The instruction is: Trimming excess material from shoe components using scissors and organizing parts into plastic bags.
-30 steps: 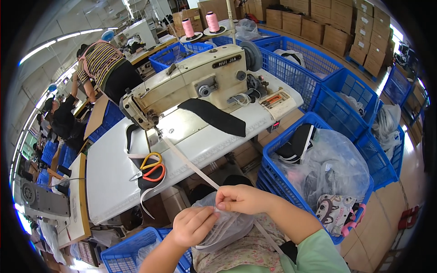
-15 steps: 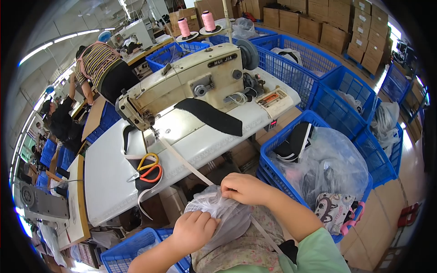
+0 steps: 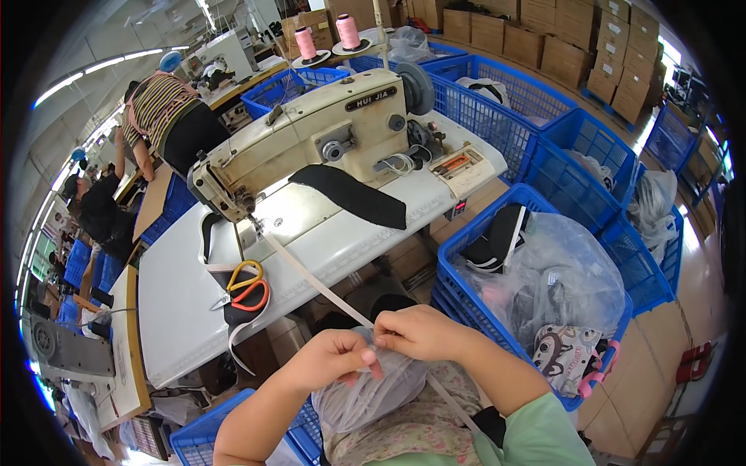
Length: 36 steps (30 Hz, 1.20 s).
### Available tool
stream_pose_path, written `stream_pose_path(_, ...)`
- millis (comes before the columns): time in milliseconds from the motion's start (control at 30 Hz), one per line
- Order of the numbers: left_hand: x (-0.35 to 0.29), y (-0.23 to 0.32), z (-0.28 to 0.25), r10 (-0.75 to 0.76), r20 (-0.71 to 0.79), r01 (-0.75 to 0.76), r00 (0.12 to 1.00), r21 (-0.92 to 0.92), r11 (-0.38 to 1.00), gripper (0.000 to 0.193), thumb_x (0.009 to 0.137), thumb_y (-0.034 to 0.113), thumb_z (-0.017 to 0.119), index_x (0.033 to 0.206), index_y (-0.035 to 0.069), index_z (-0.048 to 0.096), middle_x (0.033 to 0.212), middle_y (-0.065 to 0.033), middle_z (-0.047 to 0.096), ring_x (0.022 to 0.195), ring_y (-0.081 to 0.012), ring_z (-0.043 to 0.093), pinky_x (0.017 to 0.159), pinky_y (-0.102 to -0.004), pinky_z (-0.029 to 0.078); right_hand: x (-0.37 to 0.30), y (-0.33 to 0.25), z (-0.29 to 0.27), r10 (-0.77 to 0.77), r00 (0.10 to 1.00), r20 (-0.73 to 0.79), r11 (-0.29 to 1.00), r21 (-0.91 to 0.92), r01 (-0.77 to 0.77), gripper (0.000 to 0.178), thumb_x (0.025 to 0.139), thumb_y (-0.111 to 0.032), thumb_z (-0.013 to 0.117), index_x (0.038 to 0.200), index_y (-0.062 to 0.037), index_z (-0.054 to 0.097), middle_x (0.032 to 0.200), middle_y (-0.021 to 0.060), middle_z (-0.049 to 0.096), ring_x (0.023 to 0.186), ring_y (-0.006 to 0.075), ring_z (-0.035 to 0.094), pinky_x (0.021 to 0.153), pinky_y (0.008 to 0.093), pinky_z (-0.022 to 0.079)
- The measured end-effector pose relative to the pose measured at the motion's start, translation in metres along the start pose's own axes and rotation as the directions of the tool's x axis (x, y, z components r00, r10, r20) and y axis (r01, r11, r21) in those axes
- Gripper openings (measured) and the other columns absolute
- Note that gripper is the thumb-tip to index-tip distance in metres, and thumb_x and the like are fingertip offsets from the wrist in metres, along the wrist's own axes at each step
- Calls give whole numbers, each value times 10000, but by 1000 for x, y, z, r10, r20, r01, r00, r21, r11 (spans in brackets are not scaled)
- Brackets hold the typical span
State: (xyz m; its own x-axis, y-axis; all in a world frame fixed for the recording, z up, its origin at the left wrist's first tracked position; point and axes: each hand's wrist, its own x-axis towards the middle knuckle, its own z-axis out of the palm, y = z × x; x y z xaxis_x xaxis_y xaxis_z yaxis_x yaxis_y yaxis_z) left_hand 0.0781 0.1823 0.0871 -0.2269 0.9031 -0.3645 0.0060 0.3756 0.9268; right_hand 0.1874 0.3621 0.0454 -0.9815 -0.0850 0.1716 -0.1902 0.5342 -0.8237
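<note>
A clear plastic bag point(image 3: 365, 404) lies bunched on my lap over a floral apron point(image 3: 439, 423). My right hand point(image 3: 420, 332) pinches the gathered top edge of the bag. Beside it, my left hand point(image 3: 330, 359) is curled, thumb and fingertips drawn together over the bag; what they hold, if anything, is hidden. A pale narrow tape point(image 3: 315, 281) runs from under the needle of the sewing machine point(image 3: 307, 140) down behind my right hand, and a length of similar tape shows again across my lap.
Scissors point(image 3: 247, 286) with yellow and orange handles lie on black fabric at the table's left. A curved black piece point(image 3: 350, 194) rests on the white table point(image 3: 175, 311). Blue crates point(image 3: 447, 268) stand at right, the nearest holding bagged goods. Two people work at far left.
My left hand has risen and come closer to the right hand, its wrist turned. The plastic bag sits lower and looser on my lap. The whole view has shifted slightly.
</note>
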Motion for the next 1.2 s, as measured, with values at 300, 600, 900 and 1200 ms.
stream_pose_path(300,1,-26,14,-150,-177,18,973,-587,810,206,837,201,640,804,9,573,731,-83,613,556,-109,551,510,-210,446,-20,-15,-7,6,999,41,996,-88,-3,211,878,-274,511,885,-66,478,690,137,557,628,342,561,533,418,407)
stream_pose_path(600,-7,-17,26,-107,-206,21,973,-380,925,218,766,43,679,957,-45,619,776,-67,629,627,-94,574,566,-212,471,-12,-42,2,-310,912,-270,927,-299,227,214,736,-154,661,707,-28,490,994,120,514,959,296,503,771,375,424)
stream_pose_path(900,-17,-24,32,-77,-316,-45,946,-364,930,149,748,9,683,890,-26,657,738,-26,588,562,-53,461,482,-183,333,-10,-12,2,-13,995,-95,980,196,32,119,791,-138,595,850,-38,573,918,94,553,891,262,546,724,336,442)
stream_pose_path(1200,-16,-28,33,51,-313,-143,948,-280,949,131,754,5,680,884,-8,683,848,-52,636,728,-81,550,641,-201,428,-4,-4,1,-7,997,72,924,382,-21,177,789,-143,632,925,-29,628,825,83,582,750,185,584,638,289,463)
